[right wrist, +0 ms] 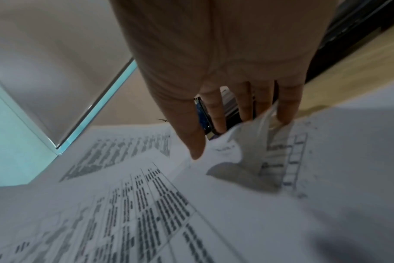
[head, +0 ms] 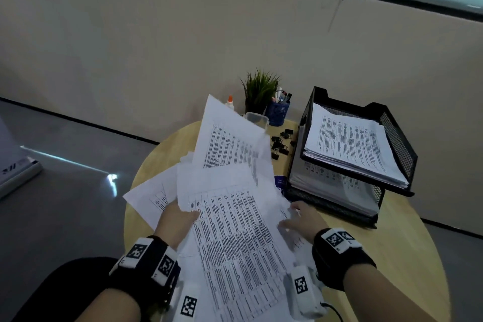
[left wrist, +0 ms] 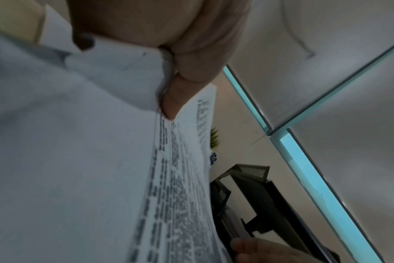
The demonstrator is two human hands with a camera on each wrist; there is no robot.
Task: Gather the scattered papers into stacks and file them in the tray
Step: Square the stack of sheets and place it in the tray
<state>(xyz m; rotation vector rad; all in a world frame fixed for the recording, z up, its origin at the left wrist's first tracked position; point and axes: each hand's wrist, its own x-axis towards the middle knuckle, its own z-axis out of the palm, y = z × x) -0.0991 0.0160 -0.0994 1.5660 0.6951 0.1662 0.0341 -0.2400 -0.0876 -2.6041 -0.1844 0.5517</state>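
Papers [head: 230, 217] are what we are gathering: left hand [head: 175, 225] pinching the fanned bundle, right hand [head: 303, 219] fingers [right wrist: 216, 113] straight on loose sheets; next, squaring edges.

Behind the sheets — a potted plant [head: 258, 89], glue bottle [head: 230, 101], blue pen cup [head: 278, 110] and binder clips [head: 282, 142].

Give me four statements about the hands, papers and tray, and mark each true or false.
1. The left hand pinches a fanned bunch of loose papers. True.
2. The top tier of the tray is empty. False: a stack of printed sheets lies in it.
3. The right hand reaches with straight fingers onto papers on the table. True.
4. The binder clips lie inside the tray. False: they lie on the table, left of the tray.
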